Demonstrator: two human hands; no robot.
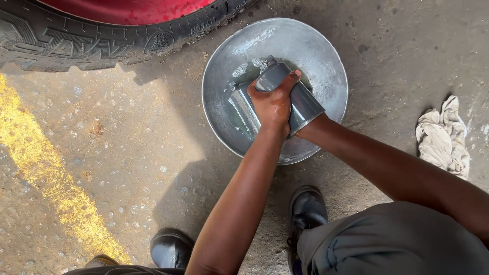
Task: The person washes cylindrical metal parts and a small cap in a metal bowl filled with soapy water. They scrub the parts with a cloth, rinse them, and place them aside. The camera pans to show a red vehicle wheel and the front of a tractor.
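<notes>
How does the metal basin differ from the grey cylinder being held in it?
The metal basin is wide, round and shallow, resting open side up on the concrete floor; the grey cylinder is narrower, tube-shaped and tilted on its side. The basin stands free, while the cylinder is gripped by the left hand, with the right hand hidden behind it. The basin is bright silver; the cylinder is darker grey. Both look wet.

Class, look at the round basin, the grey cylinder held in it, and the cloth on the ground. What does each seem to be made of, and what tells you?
Basin: probably bare metal, silvery with a dull sheen and scuffs.
Grey cylinder: likely metal, smooth and wet, glossy highlights; painted or plain is unclear.
Cloth: woven fabric, off-white, crumpled into soft folds.
</notes>
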